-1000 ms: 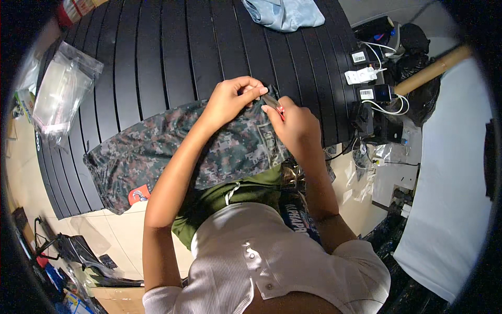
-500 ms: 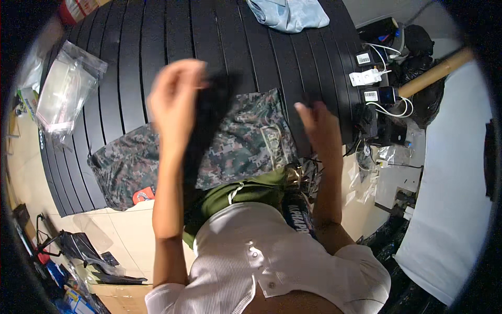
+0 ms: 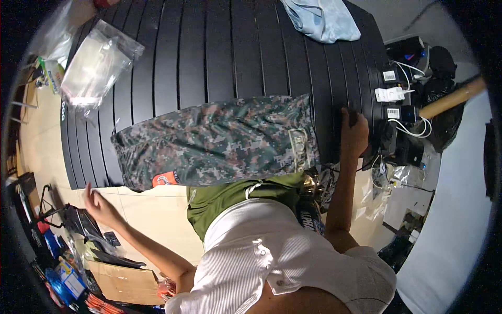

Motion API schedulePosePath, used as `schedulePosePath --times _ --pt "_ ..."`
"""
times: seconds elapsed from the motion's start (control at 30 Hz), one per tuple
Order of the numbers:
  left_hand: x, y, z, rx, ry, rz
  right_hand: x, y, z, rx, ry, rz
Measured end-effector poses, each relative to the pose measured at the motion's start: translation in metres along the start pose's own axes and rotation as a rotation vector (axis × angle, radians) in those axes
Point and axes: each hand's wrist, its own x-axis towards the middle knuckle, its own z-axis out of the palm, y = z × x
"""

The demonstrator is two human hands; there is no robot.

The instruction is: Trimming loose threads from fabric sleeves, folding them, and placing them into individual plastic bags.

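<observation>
A camouflage garment [image 3: 219,144], folded lengthwise and seemingly a pair of shorts, lies across the near side of the black slatted table [image 3: 219,47]. It bears an orange-red patch at its lower left and a pale printed patch near its right end. My left hand [image 3: 102,209] is off the table's near left edge, fingers apart and holding nothing. To the garment's right, over the table, is my right hand [image 3: 355,135], its fingers curled. Something small and dark shows at its fingertips; I cannot make out whether it is an object or shadow.
Clear plastic bags [image 3: 99,65] lie at the table's left. A light blue cloth [image 3: 324,21] sits at the far edge. Chargers with white cables [image 3: 391,94] and a cardboard tube [image 3: 452,98] are at the right. A cardboard box [image 3: 123,282] stands on the floor at lower left.
My left hand has swung from above the garment down and left, past the table edge. My right hand has shifted right. The whole view has shifted, and the garment is now uncovered.
</observation>
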Motion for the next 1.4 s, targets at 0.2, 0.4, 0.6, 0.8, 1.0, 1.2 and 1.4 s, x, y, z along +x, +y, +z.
schedulePosePath --times 0.2,0.4,0.6,0.8,1.0,1.2,1.4 --pt "-0.015 0.048 0.036 -0.147 -0.193 0.003 0.003 0.023 0.014 -0.050 0.184 -0.150" --pt "-0.023 0.087 0.051 -0.233 -0.398 -0.041 0.005 0.017 0.012 -0.158 0.368 -0.288" --pt "-0.028 0.057 0.051 -0.253 -0.350 -0.222 -0.022 -0.042 -0.019 0.691 -0.427 -0.296" --pt "-0.017 0.062 0.044 -0.652 -0.450 -0.316 -0.021 -0.027 -0.004 0.748 -0.540 -0.403" --pt "-0.001 0.076 0.016 -0.504 -0.808 -0.375 -0.029 -0.050 -0.018 0.777 -0.654 -0.232" --pt "0.003 0.064 0.019 -0.548 -0.855 -0.409 -0.012 -0.037 -0.020 1.000 -0.797 -0.178" --pt "0.016 0.080 -0.025 -1.282 -0.626 -0.485 0.009 -0.018 -0.076 1.629 -0.720 -0.005"
